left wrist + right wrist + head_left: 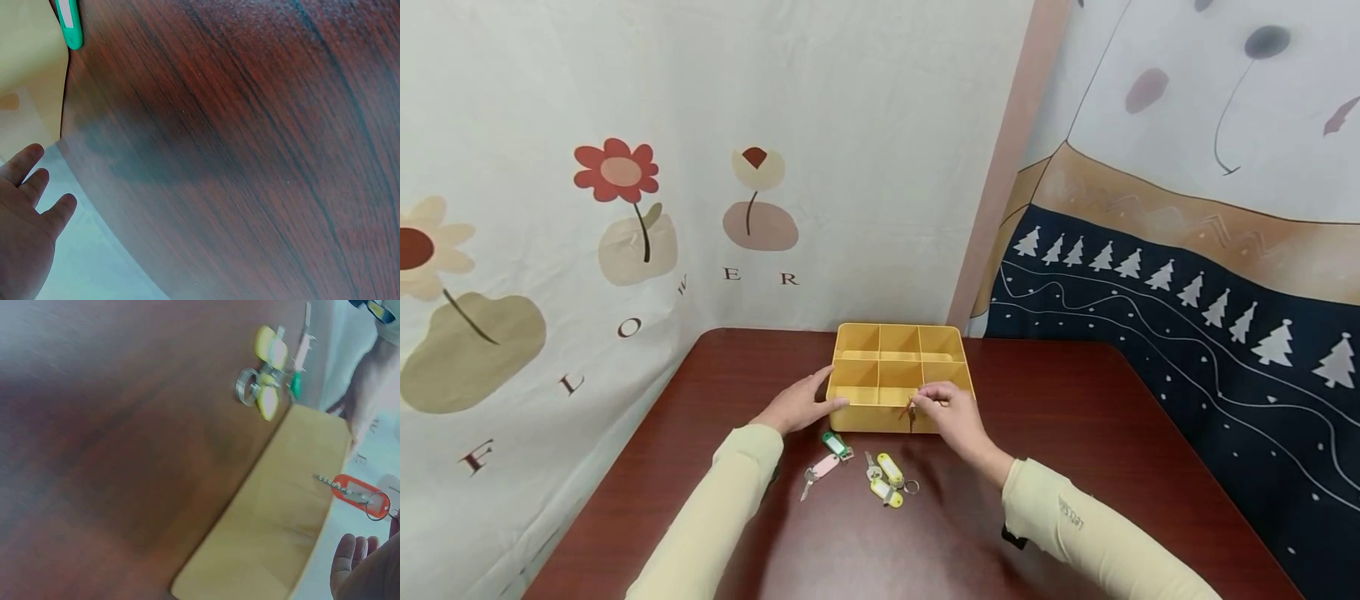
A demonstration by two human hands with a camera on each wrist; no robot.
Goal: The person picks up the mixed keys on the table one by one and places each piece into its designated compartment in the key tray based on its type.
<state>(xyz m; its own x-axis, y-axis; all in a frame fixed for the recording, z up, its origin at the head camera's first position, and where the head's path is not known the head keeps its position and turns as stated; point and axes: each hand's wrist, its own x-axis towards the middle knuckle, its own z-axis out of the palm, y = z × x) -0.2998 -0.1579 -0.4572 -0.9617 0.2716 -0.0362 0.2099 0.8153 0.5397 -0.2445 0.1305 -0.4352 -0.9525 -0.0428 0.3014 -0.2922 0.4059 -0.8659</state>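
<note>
Sleeves (1075, 507) first; on surface (1067, 417), yellow tags (887, 492), pink tag (826, 466), green tag (833, 442) apparently left to handle, none seen in box (868, 419). Holding red tag (357, 487) in right fingers (934, 393) before box front; resting spread left fingers (838, 404) against box side.

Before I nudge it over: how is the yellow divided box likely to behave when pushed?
The yellow box looks thin-walled, so it is probably light for its size. Its straight sides suggest it should stay fairly stiff. Being broad and low, it seems likelier to slide across the smooth-looking table than tip.
</note>
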